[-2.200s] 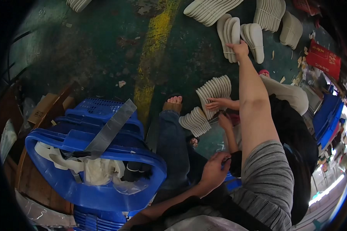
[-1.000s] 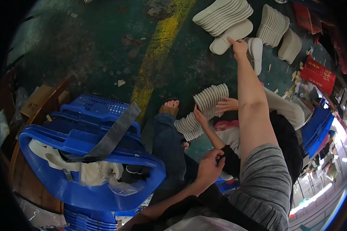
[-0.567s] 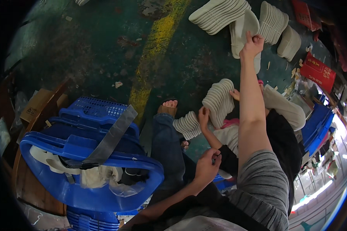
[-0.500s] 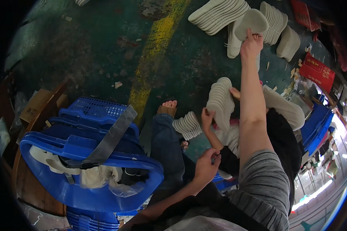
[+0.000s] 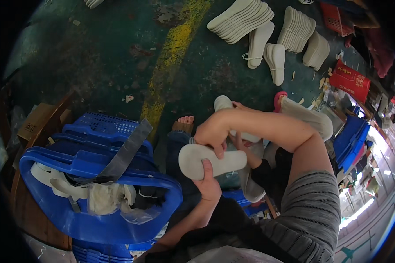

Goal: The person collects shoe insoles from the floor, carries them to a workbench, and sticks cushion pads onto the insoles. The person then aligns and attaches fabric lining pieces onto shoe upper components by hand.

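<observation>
A pale, cream-white shoe sole lies face up between my hands, in front of my body. My left hand grips its near edge, the thumb lying on top. My right hand reaches across and holds the far edge, its fingers bent over the sole. Whether more soles lie under this one is hidden. Just beyond my right forearm, a co-worker's hand shows below a black sleeve, near other white soles partly covered by my arm.
Tied bundles of white soles lie on the green floor at the far right, with a red bag beyond. At left stands a blue plastic tub holding white pieces and plastic bags. A yellow stripe crosses the floor.
My right hand has come back from the far bundles with the sole, and my left hand now grips it too. The co-worker's stack of soles is now mostly hidden by my arm.
</observation>
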Action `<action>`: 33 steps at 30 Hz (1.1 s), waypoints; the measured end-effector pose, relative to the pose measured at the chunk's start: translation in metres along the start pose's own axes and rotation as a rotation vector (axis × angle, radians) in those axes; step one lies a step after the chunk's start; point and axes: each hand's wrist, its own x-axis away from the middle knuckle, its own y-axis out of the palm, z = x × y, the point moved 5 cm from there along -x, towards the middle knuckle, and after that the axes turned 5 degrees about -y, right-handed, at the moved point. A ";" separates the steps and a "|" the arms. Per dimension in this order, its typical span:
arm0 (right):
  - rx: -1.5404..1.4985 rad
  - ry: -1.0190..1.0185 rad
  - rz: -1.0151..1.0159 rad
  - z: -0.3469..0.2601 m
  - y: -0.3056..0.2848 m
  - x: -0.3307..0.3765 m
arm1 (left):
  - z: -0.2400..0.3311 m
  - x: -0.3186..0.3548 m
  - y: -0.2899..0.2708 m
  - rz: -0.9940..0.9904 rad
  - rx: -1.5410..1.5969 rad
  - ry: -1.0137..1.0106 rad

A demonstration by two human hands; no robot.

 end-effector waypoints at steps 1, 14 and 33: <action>-0.066 0.011 0.030 0.018 0.000 0.000 | 0.007 -0.003 0.006 -0.043 0.047 0.041; -0.212 1.734 1.701 0.395 0.072 0.365 | -0.002 0.019 0.035 -0.401 -0.479 -0.015; -0.235 0.972 2.827 0.241 0.089 0.306 | -0.018 0.013 0.010 -0.385 -0.941 0.222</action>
